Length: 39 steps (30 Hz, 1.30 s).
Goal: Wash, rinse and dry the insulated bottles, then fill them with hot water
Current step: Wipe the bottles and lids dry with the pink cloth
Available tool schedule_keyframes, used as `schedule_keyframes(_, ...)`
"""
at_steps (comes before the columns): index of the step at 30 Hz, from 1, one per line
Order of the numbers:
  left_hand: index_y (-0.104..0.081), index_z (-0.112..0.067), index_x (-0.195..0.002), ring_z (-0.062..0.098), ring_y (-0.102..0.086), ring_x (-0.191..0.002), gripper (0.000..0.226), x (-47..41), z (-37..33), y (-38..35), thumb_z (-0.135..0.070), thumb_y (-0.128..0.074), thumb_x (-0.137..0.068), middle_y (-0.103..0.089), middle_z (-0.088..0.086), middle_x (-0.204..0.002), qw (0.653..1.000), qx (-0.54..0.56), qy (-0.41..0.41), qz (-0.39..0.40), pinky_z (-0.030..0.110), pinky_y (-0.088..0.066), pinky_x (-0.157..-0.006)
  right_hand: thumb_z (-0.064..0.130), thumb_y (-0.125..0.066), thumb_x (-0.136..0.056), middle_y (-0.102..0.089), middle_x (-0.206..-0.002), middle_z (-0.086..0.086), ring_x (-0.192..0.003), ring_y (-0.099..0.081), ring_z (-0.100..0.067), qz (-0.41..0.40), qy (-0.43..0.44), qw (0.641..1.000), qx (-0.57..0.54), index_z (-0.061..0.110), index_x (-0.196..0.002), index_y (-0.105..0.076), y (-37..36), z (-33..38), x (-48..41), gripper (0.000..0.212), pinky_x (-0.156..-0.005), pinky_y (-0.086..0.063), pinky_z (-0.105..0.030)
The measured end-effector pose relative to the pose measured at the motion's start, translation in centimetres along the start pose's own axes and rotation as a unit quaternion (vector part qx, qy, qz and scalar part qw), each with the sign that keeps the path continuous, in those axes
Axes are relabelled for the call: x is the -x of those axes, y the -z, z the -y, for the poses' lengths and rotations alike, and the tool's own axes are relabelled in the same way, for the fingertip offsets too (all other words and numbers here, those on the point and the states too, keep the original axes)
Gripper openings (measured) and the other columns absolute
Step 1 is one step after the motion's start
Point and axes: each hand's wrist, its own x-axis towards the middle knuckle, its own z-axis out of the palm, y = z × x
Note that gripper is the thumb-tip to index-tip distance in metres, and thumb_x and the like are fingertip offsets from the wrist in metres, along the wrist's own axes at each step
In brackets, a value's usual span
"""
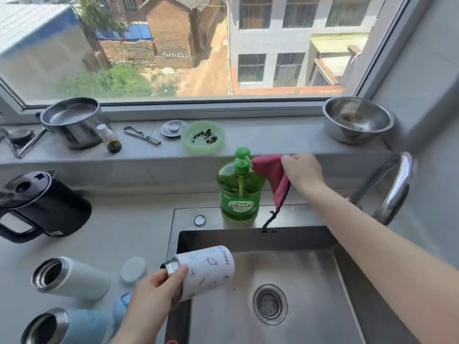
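pink cloth (272,176), green soap bottle (239,194), black kettle (47,207)

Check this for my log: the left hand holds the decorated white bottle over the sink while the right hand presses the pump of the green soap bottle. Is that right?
Not quite. In the head view the right hand is not on the pump; it grips a pink cloth just beside the green soap bottle. The rest stands: the left hand holds the decorated white bottle over the sink.
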Motion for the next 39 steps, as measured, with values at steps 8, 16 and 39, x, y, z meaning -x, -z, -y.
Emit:
schedule_keyframes(8, -0.069, -0.003, -0.088, 0.016, -0.069, -0.069, 0.014, 3.7, 5.4, 6.2, -0.011, -0.058, -0.089, -0.074, 0.005, -0.075, 0.995, -0.003, 0.027, 0.096, 0.030, -0.057, -0.067, 0.010, -0.037, -0.091, -0.061, -0.052, 0.002, -0.054, -0.057, -0.008, 0.188, -0.138, 0.964, -0.129, 0.010, -0.053, -0.069, 0.6, -2.0, 19.3, 0.050, -0.065, -0.047, -0.034)
schedule_keyframes(16, -0.067, -0.011, -0.075, 0.008, -0.060, -0.061, 0.024, 4.6, 6.8, 13.3, -0.020, -0.055, -0.092, -0.067, -0.001, -0.068, 0.983, -0.057, -0.011, 0.172, 0.026, -0.048, -0.068, 0.053, -0.043, -0.075, -0.048, -0.120, 0.020, -0.120, -0.034, 0.012, 0.174, 0.105, 0.979, -0.032, 0.029, -0.069, -0.054, -9.0, 1.0, 35.3, 0.027, -0.096, -0.026, -0.008)
schedule_keyframes(39, -0.062, -0.011, -0.072, 0.011, -0.053, -0.062, 0.033, 6.6, 6.4, 14.5, -0.019, -0.044, -0.098, -0.058, -0.001, -0.063, 0.957, -0.086, -0.119, 0.249, 0.025, -0.046, -0.064, 0.055, -0.068, -0.070, -0.062, -0.102, 0.020, -0.093, -0.058, -0.005, 0.327, 0.117, 0.933, 0.091, 0.039, -0.120, -0.049, -10.3, 1.2, 32.9, 0.056, -0.083, -0.047, -0.023)
